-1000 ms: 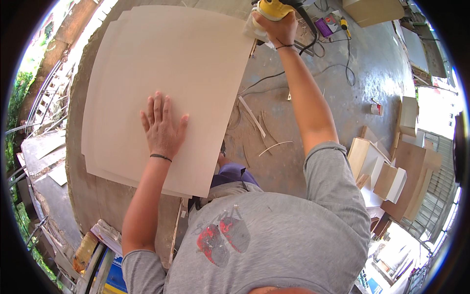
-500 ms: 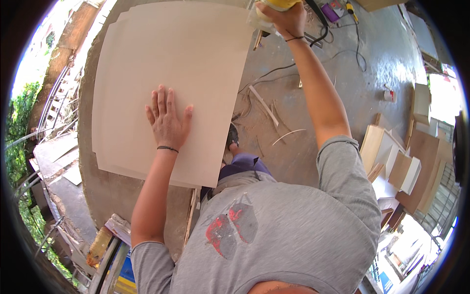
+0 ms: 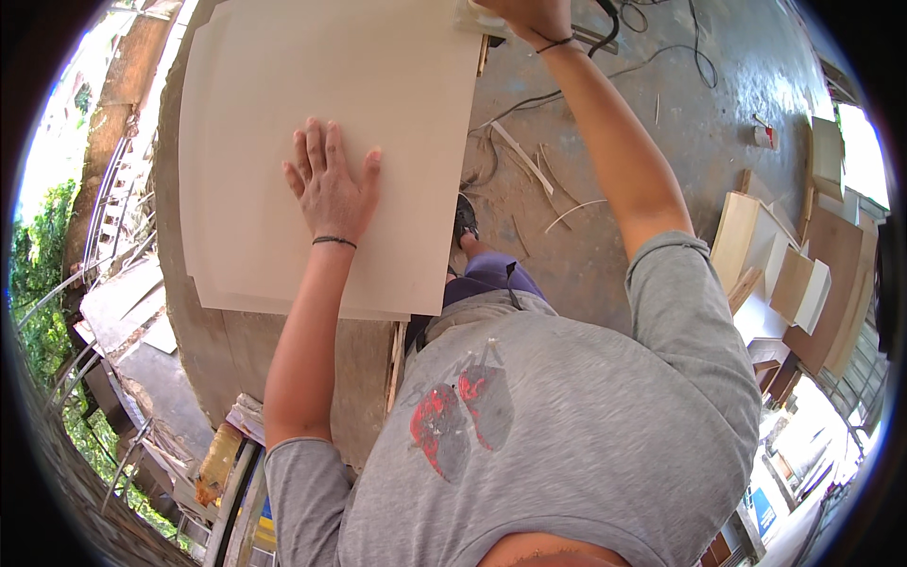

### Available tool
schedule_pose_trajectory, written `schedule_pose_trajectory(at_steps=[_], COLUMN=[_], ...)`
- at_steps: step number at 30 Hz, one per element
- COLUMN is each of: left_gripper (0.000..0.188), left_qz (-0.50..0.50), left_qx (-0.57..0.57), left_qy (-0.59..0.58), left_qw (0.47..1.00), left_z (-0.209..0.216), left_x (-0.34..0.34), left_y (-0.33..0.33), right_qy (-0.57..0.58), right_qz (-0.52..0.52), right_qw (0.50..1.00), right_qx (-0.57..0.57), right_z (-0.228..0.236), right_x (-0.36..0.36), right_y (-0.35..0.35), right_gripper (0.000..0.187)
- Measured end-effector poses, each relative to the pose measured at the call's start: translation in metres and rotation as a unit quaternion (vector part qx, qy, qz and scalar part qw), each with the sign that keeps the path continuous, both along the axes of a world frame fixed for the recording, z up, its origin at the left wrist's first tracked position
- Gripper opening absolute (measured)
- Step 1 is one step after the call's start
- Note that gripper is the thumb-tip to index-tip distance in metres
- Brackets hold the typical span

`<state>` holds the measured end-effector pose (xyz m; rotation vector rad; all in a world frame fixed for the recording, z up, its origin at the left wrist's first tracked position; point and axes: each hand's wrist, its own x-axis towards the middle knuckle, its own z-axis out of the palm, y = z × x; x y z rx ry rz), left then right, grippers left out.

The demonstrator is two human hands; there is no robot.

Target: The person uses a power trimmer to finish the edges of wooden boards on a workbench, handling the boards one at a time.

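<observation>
My left hand [image 3: 333, 189] lies flat on a large pale sheet [image 3: 274, 85], fingers spread and thumb out to the side. More than one layer shows along the sheet's edges. At the far right corner my right hand [image 3: 539, 15], cut off by the upper frame edge, is closed on a trim router. Only the router's clear base [image 3: 478, 17] shows now, over the sheet's right edge; the yellow body is out of frame. A thick black cord [image 3: 608, 21] runs beside my right wrist.
Thin offcut strips [image 3: 522, 156] and cables [image 3: 557, 94] lie on the floor right of the sheet. A small white and red pot [image 3: 764, 134] stands farther right, near wooden cabinet parts [image 3: 756, 246]. Timber pieces [image 3: 222, 463] are stacked at lower left.
The view has shifted, so the sheet and both hands sit higher in the picture. The router's yellow body has gone out of frame. My left hand remains flat on the sheet.
</observation>
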<state>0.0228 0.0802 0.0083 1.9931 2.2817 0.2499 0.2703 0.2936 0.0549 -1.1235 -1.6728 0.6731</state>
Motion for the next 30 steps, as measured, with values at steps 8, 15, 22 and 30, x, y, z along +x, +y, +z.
schedule_pose_trajectory(at_steps=[8,15,22,30], left_gripper=[0.071,0.072,0.072,0.074], left_qz=[0.003,0.004,0.003,0.003], left_qx=[0.009,0.018,0.061,0.08], left_qy=[0.013,0.029,0.019,0.007], left_qw=[1.0,0.999,0.998,0.997], left_z=[-0.004,-0.009,-0.017,-0.022], left_x=[0.0,0.0,0.001,-0.001], left_y=[0.002,0.006,0.011,0.015], right_qy=[-0.057,-0.096,-0.074,-0.178], right_qz=[-0.009,0.001,0.022,0.07], right_qw=[0.998,0.995,0.997,0.981], right_qx=[-0.033,0.002,-0.026,0.019], right_z=[0.001,-0.006,0.006,-0.007], right_x=[-0.013,-0.017,-0.027,-0.034], right_y=[-0.065,-0.121,-0.189,-0.27], right_gripper=[0.037,0.041,0.036,0.031])
